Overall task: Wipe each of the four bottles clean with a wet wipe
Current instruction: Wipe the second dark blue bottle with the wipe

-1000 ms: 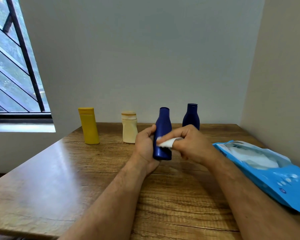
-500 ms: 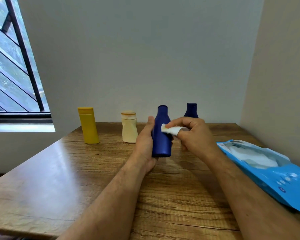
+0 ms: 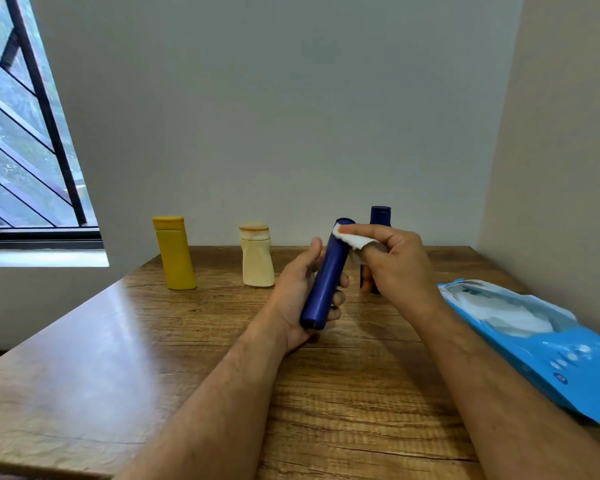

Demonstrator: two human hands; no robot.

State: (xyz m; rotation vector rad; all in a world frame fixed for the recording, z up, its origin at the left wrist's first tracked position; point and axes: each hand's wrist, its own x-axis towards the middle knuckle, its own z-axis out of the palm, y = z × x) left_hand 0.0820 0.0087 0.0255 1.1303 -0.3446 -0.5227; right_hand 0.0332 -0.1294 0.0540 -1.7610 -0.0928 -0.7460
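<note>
- Pale grey walls meet in a corner behind a brown wood-grain tabletop, with a barred window at the far left
- Left hand holds a tall, slim dark blue plastic bottle above the tabletop, tilted with its cap end leaning away and to the right; its fingers curl round the lower body, thumb along the near side
- Surface of this bottle looks smooth and slightly glossy, plain, no label visible
- Right hand pinches a crumpled white wet wipe against the bottle's top, near the cap, fingers bent over the wipe
- Second dark blue plastic bottle stands upright behind the right hand, mostly hidden by it
- Cream squat plastic bottle with a tan-stained cap stands upright near the back edge, left of the hands
- Yellow flat-topped plastic bottle stands further left, well apart from the cream one
- Light blue plastic wet-wipe pack lies on the right, opened, white wipes showing inside
</note>
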